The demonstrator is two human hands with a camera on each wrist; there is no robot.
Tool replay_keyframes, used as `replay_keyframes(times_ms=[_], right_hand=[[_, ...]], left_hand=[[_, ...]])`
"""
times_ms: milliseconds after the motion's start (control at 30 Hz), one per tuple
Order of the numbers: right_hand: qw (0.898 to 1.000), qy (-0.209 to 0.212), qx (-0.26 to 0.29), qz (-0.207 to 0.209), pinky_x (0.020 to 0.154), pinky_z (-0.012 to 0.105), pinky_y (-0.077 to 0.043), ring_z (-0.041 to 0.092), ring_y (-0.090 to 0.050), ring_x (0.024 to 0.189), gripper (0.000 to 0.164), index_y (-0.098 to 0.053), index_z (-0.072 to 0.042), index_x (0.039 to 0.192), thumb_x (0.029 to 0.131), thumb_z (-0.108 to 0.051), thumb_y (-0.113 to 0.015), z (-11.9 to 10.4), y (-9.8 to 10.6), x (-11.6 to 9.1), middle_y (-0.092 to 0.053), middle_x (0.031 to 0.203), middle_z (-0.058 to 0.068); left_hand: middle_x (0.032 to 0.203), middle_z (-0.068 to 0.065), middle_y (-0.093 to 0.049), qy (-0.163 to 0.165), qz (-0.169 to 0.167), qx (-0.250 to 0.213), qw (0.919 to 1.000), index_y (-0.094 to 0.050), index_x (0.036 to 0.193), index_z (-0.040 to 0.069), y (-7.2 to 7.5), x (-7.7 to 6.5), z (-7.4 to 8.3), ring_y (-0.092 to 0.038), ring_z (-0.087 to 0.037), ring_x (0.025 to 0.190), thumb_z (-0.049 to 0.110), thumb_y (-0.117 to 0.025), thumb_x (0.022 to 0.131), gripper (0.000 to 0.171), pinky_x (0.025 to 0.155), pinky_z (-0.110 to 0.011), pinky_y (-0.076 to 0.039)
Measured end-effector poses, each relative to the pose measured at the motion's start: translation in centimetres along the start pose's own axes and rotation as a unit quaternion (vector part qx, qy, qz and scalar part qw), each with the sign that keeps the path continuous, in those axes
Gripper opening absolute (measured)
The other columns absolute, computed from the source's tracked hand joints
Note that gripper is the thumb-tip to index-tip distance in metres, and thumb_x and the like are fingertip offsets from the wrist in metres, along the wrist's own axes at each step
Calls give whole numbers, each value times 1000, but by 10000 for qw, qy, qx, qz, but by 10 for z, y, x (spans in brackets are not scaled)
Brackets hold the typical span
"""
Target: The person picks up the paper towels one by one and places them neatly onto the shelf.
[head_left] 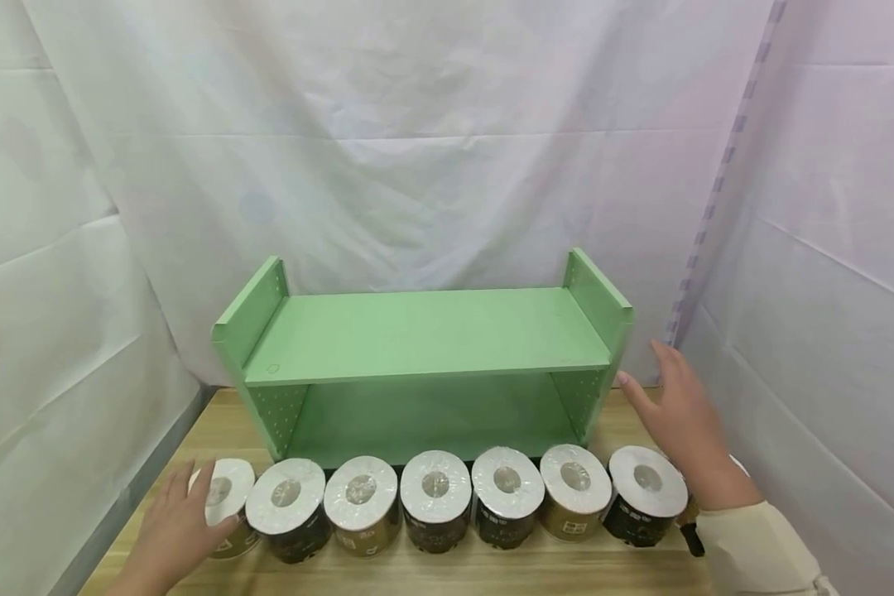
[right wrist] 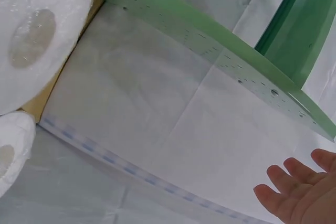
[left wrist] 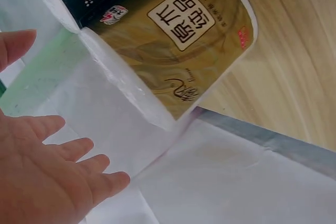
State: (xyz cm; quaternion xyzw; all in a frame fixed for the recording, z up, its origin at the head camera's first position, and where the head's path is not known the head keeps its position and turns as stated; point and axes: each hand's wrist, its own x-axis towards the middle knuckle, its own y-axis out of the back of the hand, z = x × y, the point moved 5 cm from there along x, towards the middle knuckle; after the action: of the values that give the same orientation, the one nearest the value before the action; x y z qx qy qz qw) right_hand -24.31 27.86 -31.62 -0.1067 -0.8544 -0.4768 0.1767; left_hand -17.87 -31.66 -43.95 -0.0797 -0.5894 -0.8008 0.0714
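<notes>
- Currently, I have the end roll point(head_left: 240, 488) at my left hand point(head_left: 175, 521), upright, gold-wrapped and white-topped, partly behind the thumb and fingers in the head view.
- My left grip is released: the fingers are spread, and the left wrist view shows them apart from that roll.
- My right hand point(head_left: 685, 422) is released too, fingers spread and raised, holding nothing.
- Just beside its thumb, toward my left grip, is the side panel of the green shelf point(head_left: 432, 335); I cannot tell whether thumb and panel touch.
- Below and nearer me than the right fingers stands a dark-wrapped roll point(head_left: 666, 492), and another pale roll point(head_left: 740, 466) peeks out past the wrist, mostly hidden.
- Between my two grips runs the rest of the row, five upright rolls point(head_left: 454, 497) in gold or dark wrappers, close together in front of the shelf.
- Under both hands lies the wood-grain tabletop point(head_left: 328, 575), with a grey strip point(head_left: 119, 497) along its edge outside the left hand.
- Behind the right grip, a cream sleeve point(head_left: 752, 550) covers the forearm.
- Farthest beyond both grips hang white sheets point(head_left: 417, 190), a checked band point(head_left: 723, 178) marking the corner past my right fingers.
</notes>
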Motion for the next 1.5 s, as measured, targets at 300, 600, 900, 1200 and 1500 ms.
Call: replay_keyframes(times_ms=[300, 600, 900, 1200, 1500], right_hand=[[9994, 52, 185, 279, 101, 72, -24, 54, -26, 134, 72, -21, 5, 150, 99, -39, -46, -4, 12, 19, -27, 148, 35], [9991, -18, 363, 209, 99, 73, -24, 55, -27, 133, 71, -16, 1, 152, 100, -40, -43, -11, 22, 37, -24, 151, 33], [9982, -100, 587, 94, 94, 73, -26, 54, -30, 131, 70, -14, -4, 154, 101, -41, -40, -14, 21, 47, -28, 149, 32], [9979, -53, 636, 52, 93, 72, -29, 54, -32, 130, 66, -18, -2, 153, 102, -40, -36, -13, 16, 54, -30, 148, 32], [9972, -180, 719, -124, 97, 73, -26, 53, -26, 135, 65, -21, -3, 153, 103, -43, -31, -15, 16, 53, -27, 151, 30]], left_hand=[[124, -46, -34, -5, 391, -160, 9991, -36, 129, -20, -3, -6, -11, -34, -61, 112, 25, -82, 66, 90, 89, -71, -34], [126, -50, -31, 180, 391, -503, 9978, -32, 129, -23, -5, -7, -12, -29, -63, 116, 23, -82, 65, 93, 95, -72, -27], [126, -49, -28, 358, 433, -855, 9948, -27, 128, -24, -14, -1, -22, -26, -64, 117, 21, -82, 63, 97, 95, -73, -23], [131, -52, -20, 683, -290, -968, 9925, -20, 131, -26, -25, 9, -30, -17, -65, 123, 25, -78, 65, 102, 102, -73, -16], [136, -53, -10, 893, -772, -1051, 9874, -13, 135, -26, -29, 15, -30, -14, -67, 124, 31, -79, 66, 112, 102, -74, -16]])
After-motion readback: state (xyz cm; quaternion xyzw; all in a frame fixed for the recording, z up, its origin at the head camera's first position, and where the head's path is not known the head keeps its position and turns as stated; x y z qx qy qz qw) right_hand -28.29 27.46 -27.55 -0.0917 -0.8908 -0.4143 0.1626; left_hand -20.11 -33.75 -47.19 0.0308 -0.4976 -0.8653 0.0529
